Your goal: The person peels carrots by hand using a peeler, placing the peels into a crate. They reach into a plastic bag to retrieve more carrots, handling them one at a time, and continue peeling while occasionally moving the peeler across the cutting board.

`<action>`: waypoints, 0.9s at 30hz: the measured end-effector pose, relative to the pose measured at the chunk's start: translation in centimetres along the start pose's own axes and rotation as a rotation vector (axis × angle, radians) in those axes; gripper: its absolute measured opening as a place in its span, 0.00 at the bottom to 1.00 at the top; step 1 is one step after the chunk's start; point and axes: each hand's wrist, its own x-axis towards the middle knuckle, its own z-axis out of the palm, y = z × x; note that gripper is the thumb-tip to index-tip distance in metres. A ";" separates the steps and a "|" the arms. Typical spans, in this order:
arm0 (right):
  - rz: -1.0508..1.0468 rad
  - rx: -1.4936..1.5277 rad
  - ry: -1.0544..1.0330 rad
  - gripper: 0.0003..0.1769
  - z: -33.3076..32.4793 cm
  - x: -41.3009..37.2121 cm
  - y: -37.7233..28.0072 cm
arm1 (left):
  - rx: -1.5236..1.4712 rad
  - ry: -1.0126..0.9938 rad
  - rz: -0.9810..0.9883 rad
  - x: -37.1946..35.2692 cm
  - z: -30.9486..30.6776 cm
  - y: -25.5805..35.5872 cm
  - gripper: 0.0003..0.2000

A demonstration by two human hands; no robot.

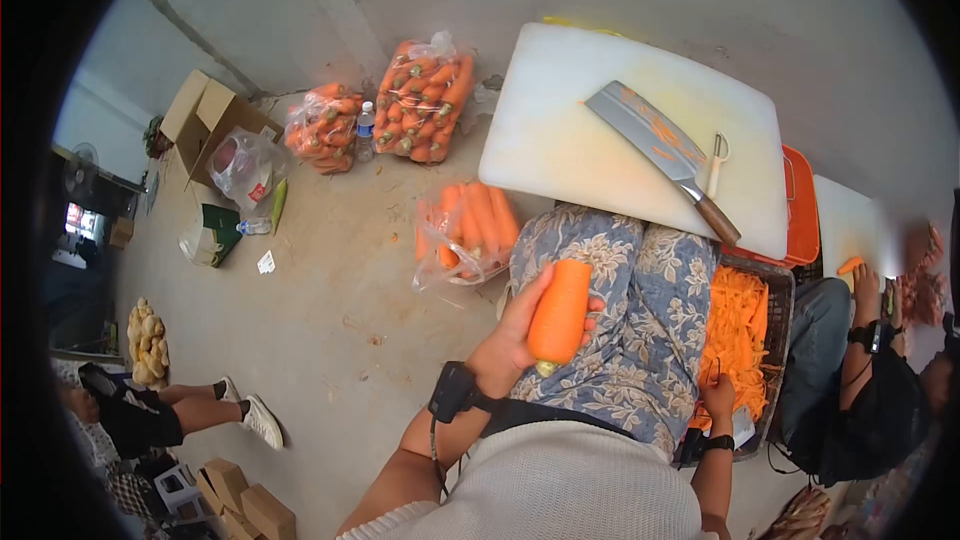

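Note:
My left hand [519,333] is wrapped round a thick carrot [562,312], held over my lap with its pale stem end toward me. At my right side, my right hand [718,398] is beside a dark crate [779,312] full of orange carrot shreds [737,325]. Its fingers look curled, and what they hold, if anything, is too small to make out. A white cutting board [545,130] lies beyond my knees. On it rest a wide cleaver [650,130] with carrot scraps on the blade and a white peeler [717,165].
An open clear bag of carrots [468,230] lies left of my knees. Two more bags, one large [425,105] and one smaller [325,130], stand near the wall by a water bottle [365,128]. A co-worker's hand [866,285] is at another board, right. Cardboard boxes [215,125] stand left.

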 end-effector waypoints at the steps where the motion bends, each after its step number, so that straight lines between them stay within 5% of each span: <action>1: -0.010 0.058 0.008 0.15 1.3 1.0 2.4 | 0.074 0.124 -0.064 0.9 0.1 -1.9 0.26; 3: -0.040 0.091 0.054 0.15 1.6 0.7 6.2 | 0.138 0.229 -0.173 2.4 0.4 -4.4 0.25; 7: 0.008 0.173 0.154 0.16 -2.3 -1.1 2.5 | 0.333 0.187 -0.238 5.0 3.4 -6.9 0.27; 11: 0.006 0.225 0.224 0.17 -4.5 -2.3 -0.9 | 0.818 0.011 -0.129 6.4 7.7 -7.7 0.33; 13: 0.011 0.267 0.228 0.18 -4.4 -2.4 -1.9 | 1.400 -0.308 0.134 7.0 9.0 -7.6 0.34; 20: 0.006 0.346 0.215 0.18 -4.8 -2.7 -3.9 | 1.554 -0.323 0.171 8.1 9.3 -8.3 0.33; 24: 0.016 0.536 0.218 0.17 -4.8 -2.3 -3.5 | 1.410 -0.278 0.144 9.3 7.9 -9.6 0.31; 27: 0.031 0.795 0.261 0.17 -6.4 -2.8 -5.7 | 0.583 0.198 -0.376 11.8 5.9 -11.5 0.24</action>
